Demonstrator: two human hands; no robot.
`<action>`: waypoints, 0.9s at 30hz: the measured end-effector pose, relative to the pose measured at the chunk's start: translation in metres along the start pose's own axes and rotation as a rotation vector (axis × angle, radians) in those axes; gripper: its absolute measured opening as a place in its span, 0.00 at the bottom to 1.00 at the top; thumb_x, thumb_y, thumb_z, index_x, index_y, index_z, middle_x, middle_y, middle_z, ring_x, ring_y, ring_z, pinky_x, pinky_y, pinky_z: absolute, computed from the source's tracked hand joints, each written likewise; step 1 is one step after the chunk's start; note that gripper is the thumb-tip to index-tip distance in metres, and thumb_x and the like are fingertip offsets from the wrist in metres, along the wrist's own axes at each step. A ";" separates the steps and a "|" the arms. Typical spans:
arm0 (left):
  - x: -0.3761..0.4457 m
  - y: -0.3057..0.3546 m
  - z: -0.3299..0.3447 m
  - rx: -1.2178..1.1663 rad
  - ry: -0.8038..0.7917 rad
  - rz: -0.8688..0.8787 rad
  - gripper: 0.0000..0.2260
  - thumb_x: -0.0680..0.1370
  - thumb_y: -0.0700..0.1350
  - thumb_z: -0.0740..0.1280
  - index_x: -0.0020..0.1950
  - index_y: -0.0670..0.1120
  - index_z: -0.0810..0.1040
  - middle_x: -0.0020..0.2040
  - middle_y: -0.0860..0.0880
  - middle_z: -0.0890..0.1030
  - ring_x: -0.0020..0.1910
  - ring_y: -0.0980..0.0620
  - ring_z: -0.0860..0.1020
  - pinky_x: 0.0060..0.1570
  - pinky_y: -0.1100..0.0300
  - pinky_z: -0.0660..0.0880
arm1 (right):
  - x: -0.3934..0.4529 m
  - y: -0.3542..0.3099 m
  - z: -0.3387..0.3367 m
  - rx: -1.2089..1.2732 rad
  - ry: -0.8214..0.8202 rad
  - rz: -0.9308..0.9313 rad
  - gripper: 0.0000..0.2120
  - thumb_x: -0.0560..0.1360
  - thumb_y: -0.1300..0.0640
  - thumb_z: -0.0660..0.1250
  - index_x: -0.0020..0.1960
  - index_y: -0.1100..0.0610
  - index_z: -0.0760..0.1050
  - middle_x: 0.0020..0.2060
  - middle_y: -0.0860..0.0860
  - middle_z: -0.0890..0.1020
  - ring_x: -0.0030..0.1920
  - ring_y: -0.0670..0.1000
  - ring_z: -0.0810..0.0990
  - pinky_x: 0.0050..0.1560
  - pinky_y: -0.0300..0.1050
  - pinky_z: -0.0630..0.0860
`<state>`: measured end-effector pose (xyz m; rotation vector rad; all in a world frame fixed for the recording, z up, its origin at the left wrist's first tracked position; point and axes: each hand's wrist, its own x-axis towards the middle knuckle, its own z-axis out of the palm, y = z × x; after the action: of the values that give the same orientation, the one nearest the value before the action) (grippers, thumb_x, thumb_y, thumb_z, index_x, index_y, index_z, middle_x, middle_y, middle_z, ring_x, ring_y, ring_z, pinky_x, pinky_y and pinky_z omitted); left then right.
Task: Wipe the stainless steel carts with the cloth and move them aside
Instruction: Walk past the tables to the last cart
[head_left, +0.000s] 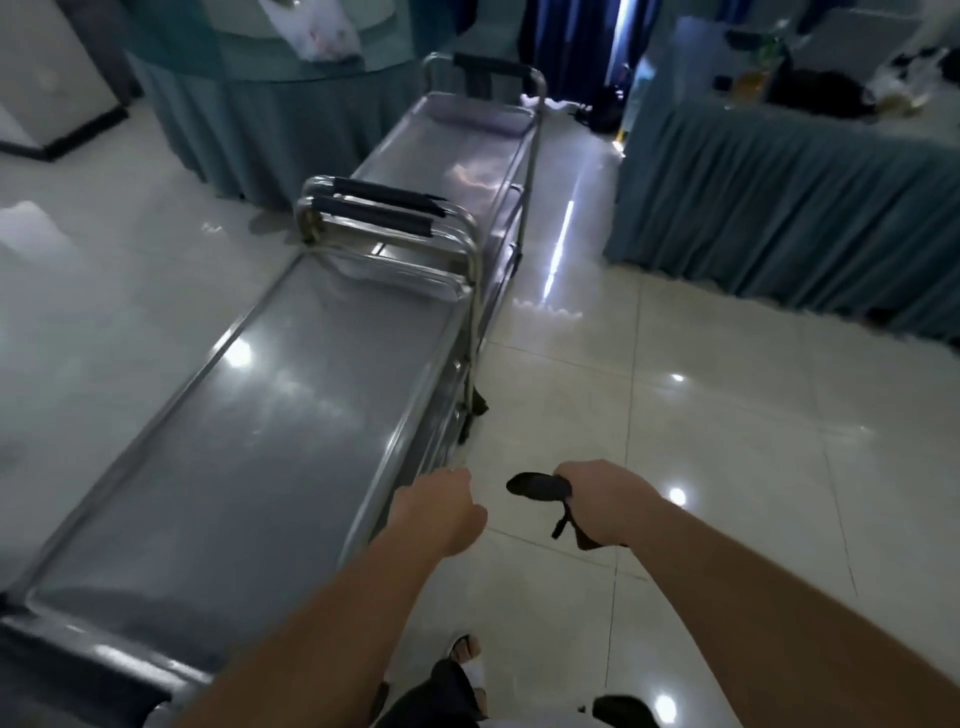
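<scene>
1. Carts: near cart (249, 441) and far cart (467, 156) stand end to end on the floor; neither looks moved aside yet.
2. My right hand (597, 501) grips the dark cloth (535, 488), off the steel; my left hand (441, 512), loosely curled, holds nothing beside the near cart's rim.

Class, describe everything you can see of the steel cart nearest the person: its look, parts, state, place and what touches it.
The nearest cart looks like stainless steel, with a long flat top tray, raised rims and a glossy surface reflecting ceiling lights. At its far end stand tubular handles with black foam grips. Lower shelves and a dark wheel show along its right side. It stands on pale floor tiles, in line with a second cart beyond. The left hand is at its right rim; contact is unclear.
</scene>
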<state>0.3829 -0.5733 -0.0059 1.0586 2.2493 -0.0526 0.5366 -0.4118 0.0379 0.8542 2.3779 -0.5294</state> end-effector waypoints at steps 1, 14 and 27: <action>0.002 -0.006 -0.002 -0.035 0.013 -0.024 0.20 0.83 0.54 0.60 0.72 0.47 0.71 0.68 0.45 0.76 0.63 0.43 0.77 0.63 0.46 0.76 | 0.010 -0.003 -0.006 -0.024 -0.018 -0.011 0.12 0.78 0.63 0.67 0.58 0.52 0.75 0.50 0.52 0.83 0.50 0.55 0.84 0.54 0.52 0.82; 0.008 -0.023 0.048 -0.405 0.060 -0.584 0.22 0.84 0.54 0.59 0.76 0.48 0.69 0.72 0.44 0.73 0.70 0.41 0.74 0.67 0.45 0.71 | 0.140 -0.063 -0.045 -0.483 -0.212 -0.450 0.16 0.76 0.63 0.70 0.63 0.53 0.76 0.48 0.52 0.81 0.49 0.56 0.82 0.51 0.50 0.80; -0.055 0.030 0.184 -0.777 -0.018 -1.050 0.23 0.81 0.55 0.59 0.76 0.51 0.69 0.71 0.47 0.76 0.67 0.43 0.75 0.62 0.47 0.72 | 0.152 -0.075 0.045 -0.780 -0.429 -0.671 0.22 0.76 0.62 0.72 0.69 0.53 0.74 0.53 0.55 0.82 0.52 0.57 0.83 0.55 0.53 0.82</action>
<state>0.5285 -0.6440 -0.1141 -0.5436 2.2319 0.3371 0.4041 -0.4202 -0.0773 -0.3785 2.1302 0.0188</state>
